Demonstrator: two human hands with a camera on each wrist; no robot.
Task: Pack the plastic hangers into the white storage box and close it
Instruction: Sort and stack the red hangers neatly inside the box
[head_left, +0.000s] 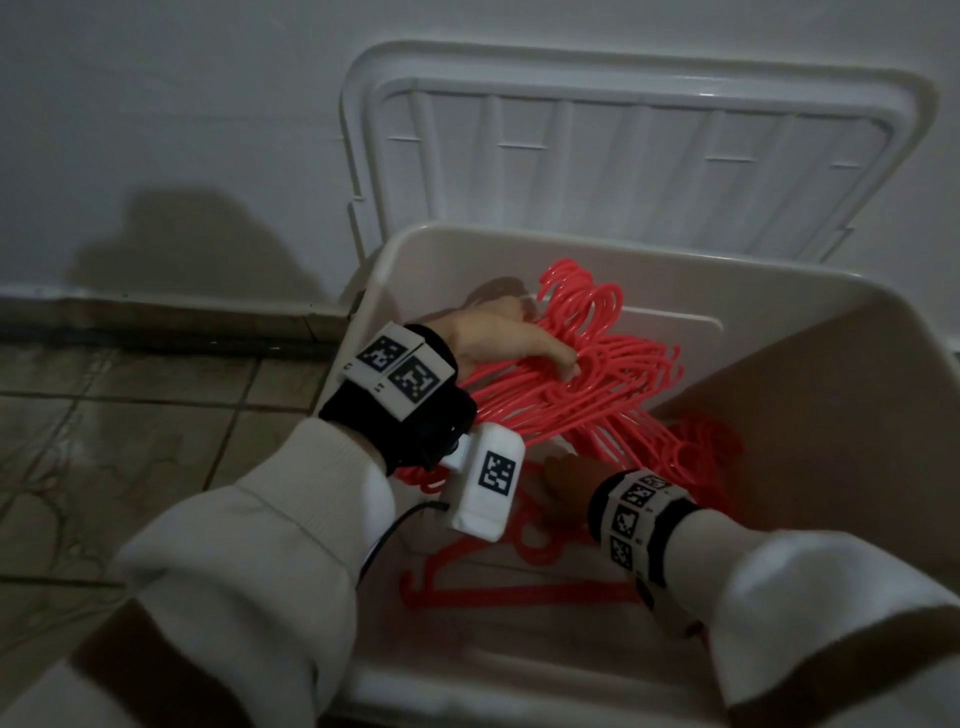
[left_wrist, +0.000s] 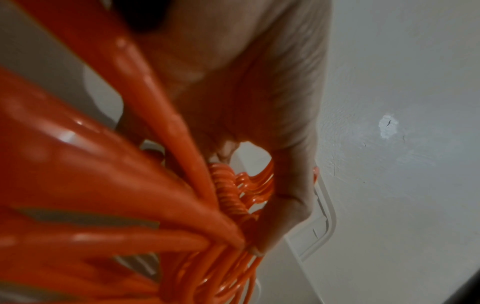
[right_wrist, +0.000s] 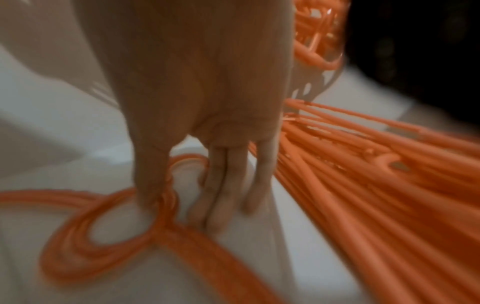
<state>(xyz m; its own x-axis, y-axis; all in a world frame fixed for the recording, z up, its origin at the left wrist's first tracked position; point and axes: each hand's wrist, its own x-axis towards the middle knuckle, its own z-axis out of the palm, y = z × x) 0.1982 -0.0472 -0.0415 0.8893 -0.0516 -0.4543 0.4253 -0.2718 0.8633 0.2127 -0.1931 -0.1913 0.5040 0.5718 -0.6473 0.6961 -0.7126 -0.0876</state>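
The white storage box (head_left: 810, 415) stands open with its lid (head_left: 623, 145) leaning back against the wall. Inside, my left hand (head_left: 509, 343) grips a thick bundle of red-orange plastic hangers (head_left: 597, 400) near their necks, thumb on top; up close, the left hand (left_wrist: 242, 199) wraps round the bundle (left_wrist: 130, 195). Lower in the box my right hand (head_left: 563, 483) reaches down with straight fingers. In the blurred right wrist view, the right hand (right_wrist: 182, 216) has thumb and fingers either side of the neck of loose hangers (right_wrist: 78, 246) lying on the box floor. More loose hangers (head_left: 519, 592) lie there.
The box sits in a corner against a white wall (head_left: 156, 104). A brown tiled floor (head_left: 130, 441) lies to the left, with a low ledge (head_left: 156, 312) along the wall's foot. The big bundle (right_wrist: 389, 185) fills the right side of the box beside my right hand.
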